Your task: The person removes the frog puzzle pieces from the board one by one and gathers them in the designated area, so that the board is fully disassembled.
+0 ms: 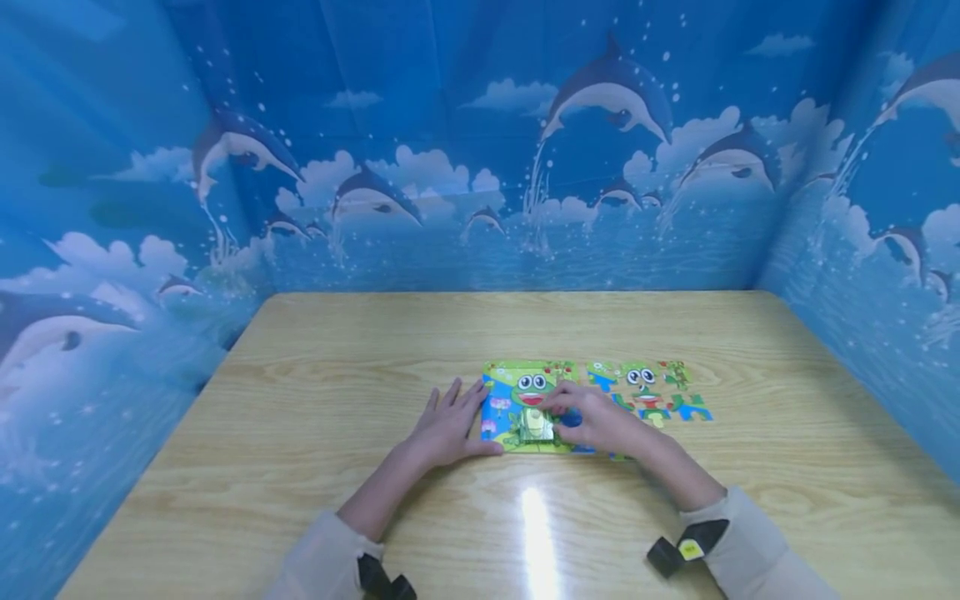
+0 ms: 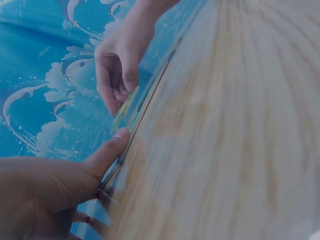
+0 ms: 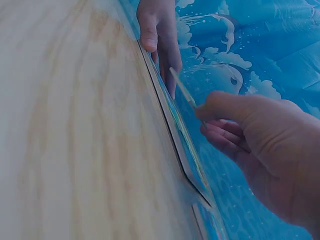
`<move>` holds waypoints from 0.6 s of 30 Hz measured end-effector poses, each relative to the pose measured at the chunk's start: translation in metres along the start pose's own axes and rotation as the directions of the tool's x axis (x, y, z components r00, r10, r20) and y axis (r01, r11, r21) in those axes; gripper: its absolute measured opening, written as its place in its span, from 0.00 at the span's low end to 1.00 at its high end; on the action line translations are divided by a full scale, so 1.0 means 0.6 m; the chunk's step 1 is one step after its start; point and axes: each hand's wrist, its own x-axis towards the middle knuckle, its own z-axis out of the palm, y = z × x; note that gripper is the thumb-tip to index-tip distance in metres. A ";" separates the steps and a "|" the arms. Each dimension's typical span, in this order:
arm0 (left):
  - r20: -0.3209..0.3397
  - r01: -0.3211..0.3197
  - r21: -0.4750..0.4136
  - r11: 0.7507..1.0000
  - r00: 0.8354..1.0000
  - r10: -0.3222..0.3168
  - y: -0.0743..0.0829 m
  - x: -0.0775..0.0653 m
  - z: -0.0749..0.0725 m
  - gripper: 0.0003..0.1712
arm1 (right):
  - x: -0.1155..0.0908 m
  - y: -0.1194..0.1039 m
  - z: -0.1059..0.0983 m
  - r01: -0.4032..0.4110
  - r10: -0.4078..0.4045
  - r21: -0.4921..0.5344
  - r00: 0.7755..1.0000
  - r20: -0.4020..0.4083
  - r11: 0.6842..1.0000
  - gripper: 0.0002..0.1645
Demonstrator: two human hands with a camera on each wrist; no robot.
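Observation:
A frog picture puzzle board lies flat on the wooden table. At its left side rests my left hand, fingers spread, with the thumb along the near edge. My right hand pinches a puzzle piece between thumb and fingers over the lower middle of the board. In the right wrist view this piece is tilted and stands above the board. From the left wrist camera, the left thumb touches the board's edge. Part of the board's right side is hidden behind my right hand.
To the right of the board lie several loose puzzle pieces, including one with the frog's eyes and a blue-and-green one. Some are partly covered by my right hand and forearm. A dolphin-print curtain surrounds the table at the back and sides.

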 end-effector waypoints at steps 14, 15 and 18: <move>-0.003 0.009 -0.001 1.000 1.000 -0.009 0.000 -0.001 0.001 0.56 | -0.037 -0.009 -0.050 -0.043 0.042 0.001 0.996 -0.077 0.999 0.20; -0.003 0.010 -0.001 1.000 1.000 -0.010 0.000 -0.001 0.001 0.56 | -0.043 -0.007 -0.054 -0.026 0.024 -0.018 0.995 -0.094 1.000 0.20; -0.003 0.013 -0.007 1.000 1.000 -0.013 0.000 -0.001 0.001 0.56 | -0.062 0.000 -0.065 0.009 -0.020 -0.075 0.989 -0.144 0.997 0.21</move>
